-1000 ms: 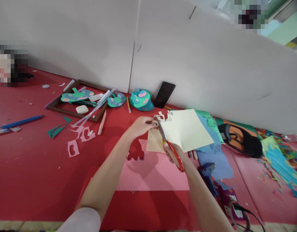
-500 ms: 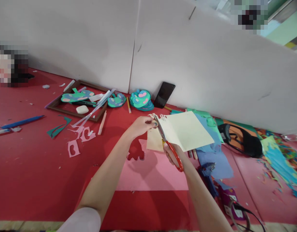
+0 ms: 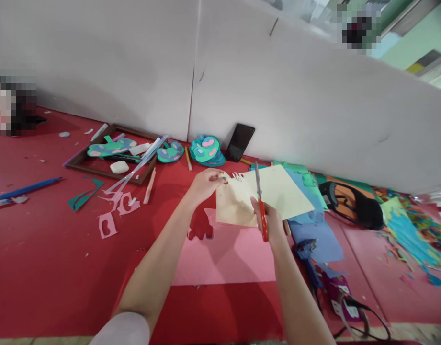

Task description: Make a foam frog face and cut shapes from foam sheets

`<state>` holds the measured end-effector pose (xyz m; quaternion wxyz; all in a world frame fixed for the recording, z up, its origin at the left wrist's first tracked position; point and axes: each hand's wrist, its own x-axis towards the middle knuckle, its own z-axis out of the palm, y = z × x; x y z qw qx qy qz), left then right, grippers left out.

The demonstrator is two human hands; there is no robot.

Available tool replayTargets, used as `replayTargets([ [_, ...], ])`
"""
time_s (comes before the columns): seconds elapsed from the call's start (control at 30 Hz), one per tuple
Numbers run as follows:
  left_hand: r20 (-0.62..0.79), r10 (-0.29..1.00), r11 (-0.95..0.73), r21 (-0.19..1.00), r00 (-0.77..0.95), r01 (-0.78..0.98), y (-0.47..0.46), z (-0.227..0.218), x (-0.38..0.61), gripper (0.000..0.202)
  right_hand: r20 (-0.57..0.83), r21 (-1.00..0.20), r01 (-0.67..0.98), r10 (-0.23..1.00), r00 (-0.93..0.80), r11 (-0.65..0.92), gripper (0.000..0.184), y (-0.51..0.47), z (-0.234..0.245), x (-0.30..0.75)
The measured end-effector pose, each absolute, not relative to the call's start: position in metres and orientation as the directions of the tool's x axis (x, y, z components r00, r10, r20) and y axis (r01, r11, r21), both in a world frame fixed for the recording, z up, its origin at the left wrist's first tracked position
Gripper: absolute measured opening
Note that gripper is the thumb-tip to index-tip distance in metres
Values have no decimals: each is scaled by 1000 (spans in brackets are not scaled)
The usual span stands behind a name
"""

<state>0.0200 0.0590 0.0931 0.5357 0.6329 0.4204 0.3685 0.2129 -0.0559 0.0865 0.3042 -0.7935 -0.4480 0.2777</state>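
Observation:
My right hand (image 3: 268, 219) is closed around red-handled scissors (image 3: 262, 215), their blades pointing up over a folded cream paper sheet (image 3: 287, 191). Whether the blades touch the sheet I cannot tell. My left hand (image 3: 206, 184) pinches the sheet at its upper left corner, where the edge is cut into ragged notches. Exactly what lies between those fingertips is partly hidden. Under the cream sheet lies pink paper (image 3: 227, 261) with a shape cut out of its top edge.
A phone (image 3: 241, 142) leans on the white partition (image 3: 295, 91). Green paper cutouts (image 3: 206, 149) and a brown frame (image 3: 73, 164) stand left of it. At right are blue paper (image 3: 324, 242), a glue gun (image 3: 308, 258), a black-and-orange item (image 3: 353, 206) and coloured scraps.
The scissors have moved away from the notched corner, to the right, and now point more upright. My left hand stays at the corner. The whole view has shifted slightly.

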Motion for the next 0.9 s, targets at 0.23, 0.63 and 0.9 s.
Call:
replayTargets([
  [0.23, -10, 916, -44, 991, 402, 125, 53, 100, 22, 23, -6, -294, 842, 882, 472, -452, 32, -37, 61, 228],
  [0.63, 127, 939, -169, 980, 320, 106, 44, 114, 27, 19, 205, -886, 463, 918, 340, 27, 28, -14, 129, 175],
  [0.9, 166, 980, -172, 984, 107, 51, 36, 126, 33, 20, 164, -962, 263, 931, 327, 77, 29, -7, 131, 152],
])
